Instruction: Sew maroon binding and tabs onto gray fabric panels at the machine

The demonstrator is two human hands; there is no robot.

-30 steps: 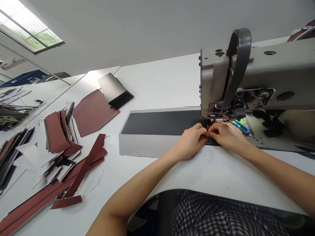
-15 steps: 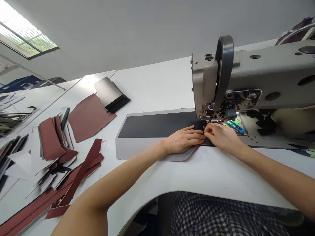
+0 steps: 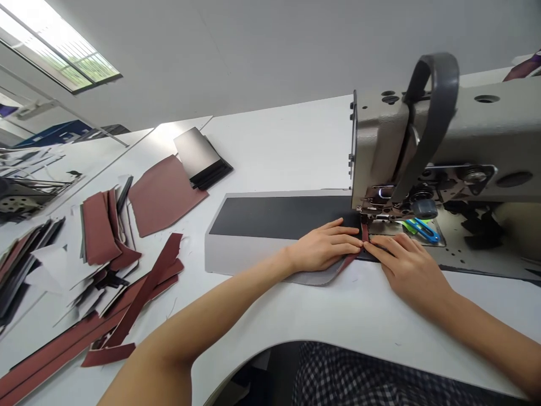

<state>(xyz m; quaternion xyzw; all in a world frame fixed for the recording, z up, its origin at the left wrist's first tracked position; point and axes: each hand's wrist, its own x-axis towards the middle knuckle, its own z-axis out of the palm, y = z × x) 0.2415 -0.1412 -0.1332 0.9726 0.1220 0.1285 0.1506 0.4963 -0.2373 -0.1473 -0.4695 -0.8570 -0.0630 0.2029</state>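
1. Far left on the white tabletop (image 3: 270, 146): a loose heap of maroon leather strips (image 3: 98, 237) lies mixed with white paper offcuts (image 3: 51, 262) and dark strips (image 3: 25, 259). Longer maroon strips (image 3: 141, 287) lie across one another at the near edge of the heap.
2. Left of centre, far side: a maroon leather panel (image 3: 163, 194) lies flat. Beyond it, a stack of black pieces (image 3: 211, 175) is topped by a silver-grey sheet (image 3: 194, 152); the two are just apart.
3. Centre: a grey block (image 3: 236, 260) carries a dark panel (image 3: 279, 217) on top. Its right end runs under the sewing machine head.
4. Centre, near: the workpiece, a grey-backed piece with maroon edging (image 3: 316, 278), lies at the block's near edge and extends right to the presser foot (image 3: 380, 210). A maroon strip (image 3: 364, 231) rises at the foot.
5. Left hand (image 3: 325, 246): it lies palm down on the workpiece, forearm reaching in from the near left. The fingers (image 3: 338, 242) are extended and close together, tips at the maroon strip, pressing flat with no closed grip.
6. Right hand (image 3: 408, 270): it lies palm down just right of the strip. The fingers (image 3: 386, 248) are slightly spread and flat, holding nothing closed.
7. Far right: blue-handled thread snips (image 3: 425, 230) lie on the machine bed (image 3: 473, 254), right of the presser foot.
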